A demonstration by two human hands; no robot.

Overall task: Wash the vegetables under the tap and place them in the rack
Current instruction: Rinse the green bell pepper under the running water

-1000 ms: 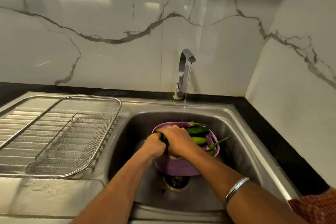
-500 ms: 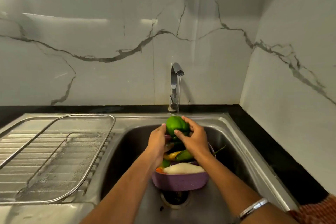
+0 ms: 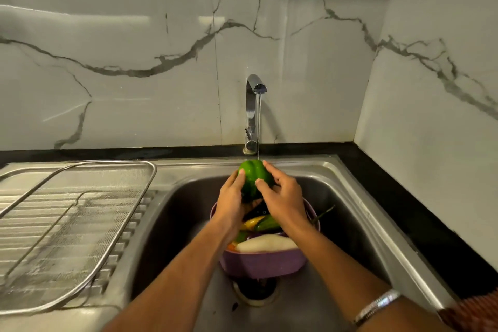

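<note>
White marble-patterned wall tiles with grey veins [image 3: 134, 48] fill the upper half of the frame. Below them a black bench [image 3: 404, 183] borders a stainless steel sink [image 3: 358, 197] at centre and lower right, with a ribbed drainboard to the left. A rectangular wire-mesh rack with a steel frame [image 3: 67, 224] lies on the drainboard at lower left, with no vegetables in it. A round purple plastic colander [image 3: 264, 261] sits in the sink basin over the drain, holding a white radish, yellow and green peppers and dark vegetables. A chrome curved tap [image 3: 253, 110] stands at centre against the wall, water running from its spout. The left hand [image 3: 231, 197] and the right hand [image 3: 283, 197] both grip a glossy green bell pepper [image 3: 254, 176], fingers curled round its sides, above the colander. The stream lands on the pepper's top. A silver bangle [image 3: 377, 304] circles the right wrist at lower right.
</note>
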